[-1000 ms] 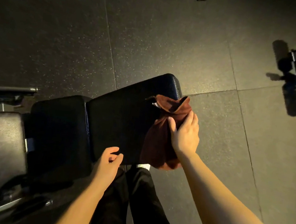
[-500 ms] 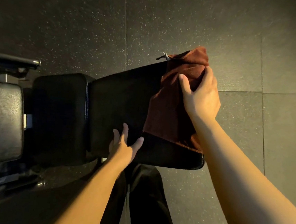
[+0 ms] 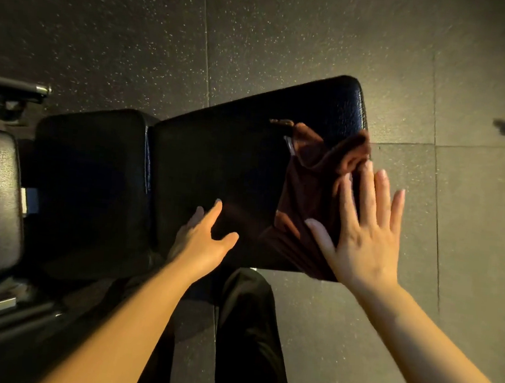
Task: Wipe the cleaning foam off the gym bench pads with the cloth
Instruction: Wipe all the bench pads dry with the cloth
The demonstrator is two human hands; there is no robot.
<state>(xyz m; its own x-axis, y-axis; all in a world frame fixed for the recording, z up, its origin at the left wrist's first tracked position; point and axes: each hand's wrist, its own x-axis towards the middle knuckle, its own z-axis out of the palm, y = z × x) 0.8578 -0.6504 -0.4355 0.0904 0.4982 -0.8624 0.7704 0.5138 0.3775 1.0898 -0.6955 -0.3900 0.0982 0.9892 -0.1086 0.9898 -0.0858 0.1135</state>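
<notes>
While the brown cloth (image 3: 309,196) lies bunched on the long bench pad (image 3: 231,170), at its end farthest from the short pad (image 3: 88,188), right hand (image 3: 364,233) hovers w/ fingers spread flat, gripping nothing. Left hand (image 3: 203,239) rests open on the pad's near edge. No foam visible, lighting dim; can't tell what's left to wipe.

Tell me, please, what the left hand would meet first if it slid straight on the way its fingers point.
Probably nothing but more bare back pad: the left hand points up and slightly right across it. The brown cloth lies off to the right of that line, though depth is unclear.
</notes>
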